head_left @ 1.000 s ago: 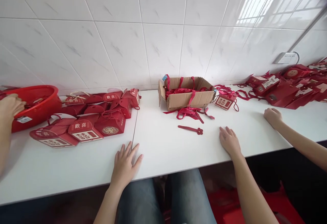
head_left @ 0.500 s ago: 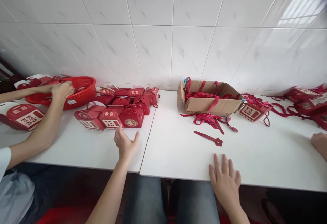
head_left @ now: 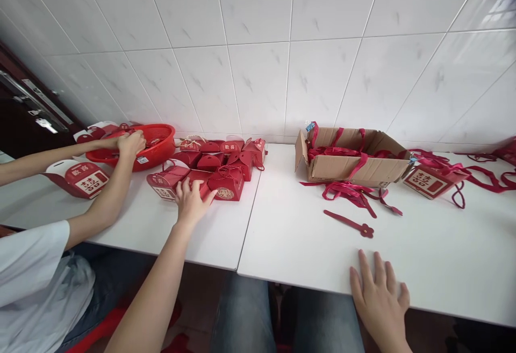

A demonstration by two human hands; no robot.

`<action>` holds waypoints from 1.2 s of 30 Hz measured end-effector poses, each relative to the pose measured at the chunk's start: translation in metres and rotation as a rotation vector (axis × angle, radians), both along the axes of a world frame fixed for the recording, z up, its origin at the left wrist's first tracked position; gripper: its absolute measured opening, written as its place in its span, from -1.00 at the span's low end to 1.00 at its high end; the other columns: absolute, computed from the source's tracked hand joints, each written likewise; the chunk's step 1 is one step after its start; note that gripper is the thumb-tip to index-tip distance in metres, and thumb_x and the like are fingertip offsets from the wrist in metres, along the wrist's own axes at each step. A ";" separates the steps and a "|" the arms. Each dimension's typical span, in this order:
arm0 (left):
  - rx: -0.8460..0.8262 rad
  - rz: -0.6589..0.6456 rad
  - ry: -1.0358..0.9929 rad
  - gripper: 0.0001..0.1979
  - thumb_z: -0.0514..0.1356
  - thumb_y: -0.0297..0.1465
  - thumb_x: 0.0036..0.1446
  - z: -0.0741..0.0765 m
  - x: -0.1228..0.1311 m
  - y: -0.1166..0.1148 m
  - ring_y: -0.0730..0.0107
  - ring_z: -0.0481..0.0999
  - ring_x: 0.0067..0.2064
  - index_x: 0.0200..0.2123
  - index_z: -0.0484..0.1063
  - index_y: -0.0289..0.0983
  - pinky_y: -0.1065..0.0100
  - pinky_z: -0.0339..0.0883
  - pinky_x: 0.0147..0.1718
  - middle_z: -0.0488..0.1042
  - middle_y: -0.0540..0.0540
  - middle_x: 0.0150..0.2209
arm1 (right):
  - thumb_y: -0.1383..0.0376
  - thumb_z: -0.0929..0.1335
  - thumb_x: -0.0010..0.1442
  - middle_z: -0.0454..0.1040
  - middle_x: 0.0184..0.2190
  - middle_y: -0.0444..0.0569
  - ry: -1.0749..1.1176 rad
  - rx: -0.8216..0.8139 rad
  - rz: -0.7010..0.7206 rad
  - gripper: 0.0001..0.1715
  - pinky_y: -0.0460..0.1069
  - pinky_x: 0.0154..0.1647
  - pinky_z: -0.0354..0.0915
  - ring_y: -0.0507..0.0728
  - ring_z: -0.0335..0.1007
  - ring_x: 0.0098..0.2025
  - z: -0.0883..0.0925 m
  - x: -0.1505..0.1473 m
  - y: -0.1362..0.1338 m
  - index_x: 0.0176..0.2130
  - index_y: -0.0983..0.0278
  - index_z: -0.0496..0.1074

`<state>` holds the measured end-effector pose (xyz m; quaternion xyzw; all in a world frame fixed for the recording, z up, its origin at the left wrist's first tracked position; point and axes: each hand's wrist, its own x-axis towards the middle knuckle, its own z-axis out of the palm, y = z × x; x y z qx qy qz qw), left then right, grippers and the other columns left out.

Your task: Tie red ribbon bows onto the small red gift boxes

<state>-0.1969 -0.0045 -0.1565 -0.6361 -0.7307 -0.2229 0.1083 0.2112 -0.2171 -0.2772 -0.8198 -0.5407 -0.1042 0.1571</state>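
My left hand (head_left: 191, 202) is on a red paper gift box (head_left: 203, 180) in the front row of a group, with fingers over its top and left and the thumb at its right. The hand covers most of that box's front. Beside it stand a red box with a round gold emblem (head_left: 226, 192) and, to the left, another red box with a white panel (head_left: 164, 187). My right hand (head_left: 381, 294) lies flat at the table's front edge, fingers spread, holding nothing. Beyond its fingertips lies a dark red strap with a flower-shaped end (head_left: 350, 224).
An open cardboard box (head_left: 355, 167) holds red ribbons, with a loose ribbon pile (head_left: 350, 192) before it. Further right sits a red box with ribbon (head_left: 433, 181). On the left, a co-worker's hand (head_left: 133, 142) reaches into a red plastic basket (head_left: 161, 149). A table seam (head_left: 247, 229) runs between my hands.
My left hand has moved forward from in front of the boxes onto one of them. My right hand stays flat on the table edge. The view has turned somewhat left.
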 end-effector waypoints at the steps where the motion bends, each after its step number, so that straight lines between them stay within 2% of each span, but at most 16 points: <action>1: 0.031 -0.017 0.014 -0.48 0.09 -0.06 0.08 -0.001 -0.003 -0.003 -0.20 0.04 0.22 0.01 0.32 -0.28 -0.07 0.06 0.09 0.15 -0.36 0.18 | 0.02 0.00 0.24 0.10 0.26 0.16 -0.003 -0.001 -0.002 -0.30 0.38 0.13 -0.03 0.40 -0.02 0.28 0.000 0.000 0.000 0.24 0.22 0.15; 4: 0.077 -0.041 0.024 -0.50 0.10 -0.12 0.09 -0.003 -0.012 -0.014 -0.11 0.14 0.17 0.05 0.31 -0.24 0.00 0.12 0.06 0.27 -0.29 0.12 | 0.03 -0.01 0.25 0.11 0.25 0.17 -0.015 0.001 -0.004 -0.30 0.37 0.13 -0.02 0.40 -0.01 0.27 0.002 -0.001 0.000 0.23 0.24 0.17; 8: 0.176 -0.042 -0.052 -0.31 0.17 -0.16 0.04 -0.009 -0.024 -0.037 -0.06 0.21 0.15 0.21 0.12 -0.29 0.02 0.14 0.08 0.36 -0.28 0.07 | 0.04 0.00 0.26 0.10 0.25 0.19 -0.020 0.012 -0.001 -0.30 0.37 0.15 -0.05 0.41 -0.03 0.28 0.006 -0.004 -0.001 0.22 0.28 0.19; 11: 0.292 -0.159 -0.068 -0.49 0.18 -0.20 0.06 -0.016 -0.025 -0.069 0.06 0.27 0.15 0.06 0.31 -0.30 0.11 0.11 0.16 0.38 -0.26 0.07 | 0.06 0.02 0.28 0.08 0.26 0.22 -0.024 0.001 -0.010 -0.33 0.36 0.16 -0.07 0.41 -0.05 0.28 0.011 -0.006 0.000 0.22 0.30 0.21; 13: 0.317 -0.256 -0.078 -0.56 0.19 -0.25 0.08 -0.021 -0.019 -0.095 0.12 0.27 0.17 0.03 0.32 -0.25 0.12 0.10 0.19 0.39 -0.21 0.08 | 0.08 0.03 0.29 0.08 0.26 0.22 -0.025 -0.008 -0.018 -0.35 0.36 0.17 -0.08 0.41 -0.07 0.29 0.014 -0.008 0.001 0.21 0.31 0.22; 15: 0.335 -0.301 -0.114 -0.57 0.20 -0.30 0.06 -0.025 -0.007 -0.120 0.10 0.28 0.18 0.03 0.30 -0.21 0.08 0.10 0.20 0.37 -0.19 0.09 | 0.10 0.03 0.30 0.07 0.26 0.22 -0.023 -0.016 -0.020 -0.36 0.35 0.17 -0.09 0.40 -0.08 0.30 0.016 -0.009 0.002 0.21 0.31 0.22; 18: 0.344 -0.387 -0.175 -0.54 0.22 -0.34 0.05 -0.033 0.016 -0.143 0.06 0.26 0.20 0.05 0.26 -0.18 0.00 0.12 0.20 0.36 -0.18 0.09 | 0.10 0.03 0.30 0.07 0.27 0.22 -0.019 -0.033 -0.027 -0.37 0.35 0.18 -0.10 0.40 -0.08 0.29 0.019 -0.009 0.003 0.21 0.31 0.22; 21: 0.355 -0.487 -0.250 -0.46 0.25 -0.34 0.02 -0.041 0.044 -0.145 0.00 0.21 0.23 0.09 0.20 -0.15 -0.09 0.12 0.18 0.33 -0.18 0.11 | 0.09 0.03 0.30 0.08 0.27 0.20 -0.015 -0.047 -0.040 -0.37 0.33 0.18 -0.10 0.39 -0.07 0.30 0.021 -0.010 0.003 0.22 0.28 0.22; 23: 0.322 -0.570 -0.309 -0.36 0.26 -0.33 0.02 -0.045 0.065 -0.139 -0.04 0.11 0.27 0.16 0.12 -0.14 -0.12 0.10 0.18 0.23 -0.20 0.18 | 0.08 0.03 0.30 0.08 0.27 0.18 -0.013 -0.051 -0.041 -0.36 0.32 0.19 -0.11 0.38 -0.09 0.30 0.022 -0.010 0.003 0.23 0.27 0.20; 24: 0.276 -0.613 -0.334 -0.30 0.25 -0.32 0.04 -0.047 0.075 -0.136 -0.05 0.04 0.30 0.21 0.03 -0.14 -0.11 0.08 0.19 0.14 -0.22 0.24 | 0.08 0.03 0.30 0.08 0.27 0.18 -0.013 -0.052 -0.040 -0.36 0.32 0.20 -0.12 0.37 -0.09 0.30 0.022 -0.010 0.003 0.23 0.27 0.20; 26: 0.126 -0.684 -0.346 -0.16 0.20 -0.28 0.11 -0.050 0.097 -0.130 -0.07 -0.15 0.34 0.32 -0.25 -0.17 -0.11 0.03 0.20 -0.15 -0.29 0.34 | 0.07 0.03 0.30 0.07 0.28 0.18 -0.013 -0.057 -0.038 -0.36 0.31 0.20 -0.12 0.37 -0.09 0.31 0.022 -0.009 0.004 0.23 0.26 0.20; 28: -0.030 -0.730 -0.292 -0.05 0.13 -0.22 0.16 -0.053 0.116 -0.126 -0.08 -0.30 0.35 0.31 -0.56 -0.25 -0.10 -0.01 0.21 -0.42 -0.35 0.36 | 0.07 0.03 0.30 0.06 0.28 0.17 -0.011 -0.062 -0.038 -0.36 0.31 0.20 -0.13 0.37 -0.10 0.31 0.022 -0.008 0.005 0.23 0.26 0.20; 29: -0.105 -0.749 -0.247 -0.05 0.10 -0.21 0.18 -0.055 0.124 -0.124 -0.07 -0.30 0.35 0.30 -0.61 -0.26 -0.09 -0.02 0.22 -0.43 -0.35 0.35 | 0.07 0.03 0.30 0.06 0.28 0.17 -0.009 -0.063 -0.041 -0.36 0.31 0.21 -0.13 0.37 -0.11 0.31 0.022 -0.008 0.005 0.23 0.25 0.20; 30: -0.179 -0.774 -0.189 -0.10 0.06 -0.19 0.21 -0.057 0.131 -0.122 -0.04 -0.24 0.35 0.31 -0.59 -0.25 -0.08 -0.03 0.22 -0.37 -0.32 0.36 | 0.08 0.03 0.30 0.05 0.29 0.16 -0.005 -0.064 -0.044 -0.37 0.31 0.21 -0.14 0.36 -0.11 0.31 0.022 -0.009 0.006 0.23 0.25 0.20; 33: -0.350 -0.829 -0.015 -0.35 -0.06 -0.16 0.27 -0.062 0.140 -0.118 0.06 -0.07 0.34 0.33 -0.26 -0.12 -0.09 -0.07 0.23 -0.08 -0.14 0.34 | 0.09 0.03 0.30 0.04 0.29 0.15 0.009 -0.070 -0.055 -0.37 0.31 0.21 -0.15 0.36 -0.12 0.32 0.021 -0.012 0.006 0.23 0.25 0.19; 36: -0.377 -0.811 0.042 -0.41 -0.10 -0.11 0.27 -0.064 0.139 -0.115 0.10 -0.07 0.34 0.31 -0.07 -0.13 -0.04 -0.07 0.24 -0.05 -0.07 0.33 | 0.09 0.06 0.28 0.04 0.29 0.16 0.033 -0.072 -0.053 -0.37 0.33 0.20 -0.14 0.37 -0.13 0.32 0.021 -0.011 0.005 0.23 0.25 0.18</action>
